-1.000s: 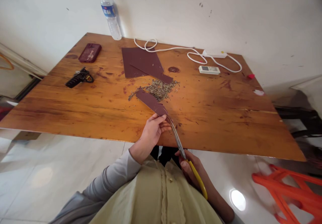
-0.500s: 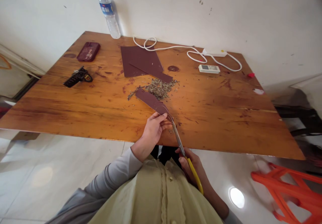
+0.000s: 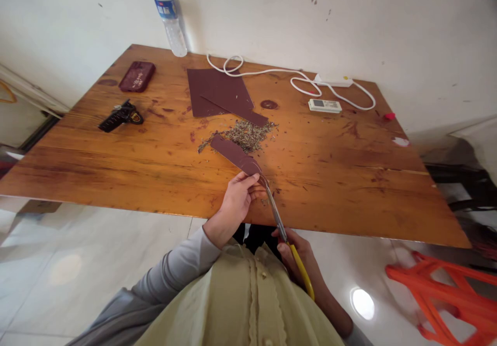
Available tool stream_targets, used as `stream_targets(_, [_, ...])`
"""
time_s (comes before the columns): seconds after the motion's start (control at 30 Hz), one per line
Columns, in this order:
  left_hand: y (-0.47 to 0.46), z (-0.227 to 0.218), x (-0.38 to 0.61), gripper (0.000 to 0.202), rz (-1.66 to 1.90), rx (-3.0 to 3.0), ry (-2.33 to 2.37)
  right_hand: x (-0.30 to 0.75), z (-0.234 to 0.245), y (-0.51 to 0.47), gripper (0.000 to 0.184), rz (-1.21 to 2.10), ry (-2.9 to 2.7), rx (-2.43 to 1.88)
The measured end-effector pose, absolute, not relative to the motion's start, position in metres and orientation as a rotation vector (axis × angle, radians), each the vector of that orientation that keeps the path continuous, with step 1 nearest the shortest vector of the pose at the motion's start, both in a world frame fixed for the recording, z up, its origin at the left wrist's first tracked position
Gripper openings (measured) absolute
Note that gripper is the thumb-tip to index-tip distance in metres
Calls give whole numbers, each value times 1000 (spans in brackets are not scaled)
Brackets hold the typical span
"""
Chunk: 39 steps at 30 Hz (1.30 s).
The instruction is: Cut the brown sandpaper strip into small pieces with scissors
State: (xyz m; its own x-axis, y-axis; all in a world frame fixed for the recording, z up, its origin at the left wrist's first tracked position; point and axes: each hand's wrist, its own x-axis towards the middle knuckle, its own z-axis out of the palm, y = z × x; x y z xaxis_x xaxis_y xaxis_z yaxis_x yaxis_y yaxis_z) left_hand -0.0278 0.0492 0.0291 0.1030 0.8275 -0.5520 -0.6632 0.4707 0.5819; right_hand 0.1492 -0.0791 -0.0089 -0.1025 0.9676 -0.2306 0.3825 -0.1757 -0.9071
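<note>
My left hand (image 3: 237,196) pinches the near end of a dark maroon strip of sandpaper or card (image 3: 232,153), held above the table's front part. Yellow-handled scissors (image 3: 276,212) are in my right hand (image 3: 297,253), at the table's front edge. Their blades look nearly closed and point up at the strip's end beside my left fingertips. Beyond the strip lies a heap of small dry brown and grey bits (image 3: 248,134). A larger maroon sheet (image 3: 217,89) lies farther back, with a narrower maroon strip (image 3: 240,112) partly over it.
On the wooden table (image 3: 349,180), a maroon phone case (image 3: 137,76) and a black clip-like object (image 3: 121,116) are at left. A plastic bottle (image 3: 171,25) stands by the wall. A white cable with a power strip (image 3: 334,81) and a remote (image 3: 325,106) lie at right; an orange stool (image 3: 446,294) is below.
The view has shifted very slightly. Both hands, the strip and the scissors stay almost in place; the scissor blades look slightly more closed.
</note>
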Motion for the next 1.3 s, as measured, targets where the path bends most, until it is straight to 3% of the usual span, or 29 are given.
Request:
stream_targets(0.47, [46, 26, -25, 22, 1160, 141, 946, 143, -25, -85, 67, 1380, -1365, -1480])
stream_targets(0.77, [42, 22, -18, 36, 1182, 108, 915, 137, -34, -88, 65, 1384, -1253, -1432])
stream_targets(1.3, [42, 22, -15, 32, 1202, 84, 923, 133, -43, -90, 58, 1416, -1141, -1439])
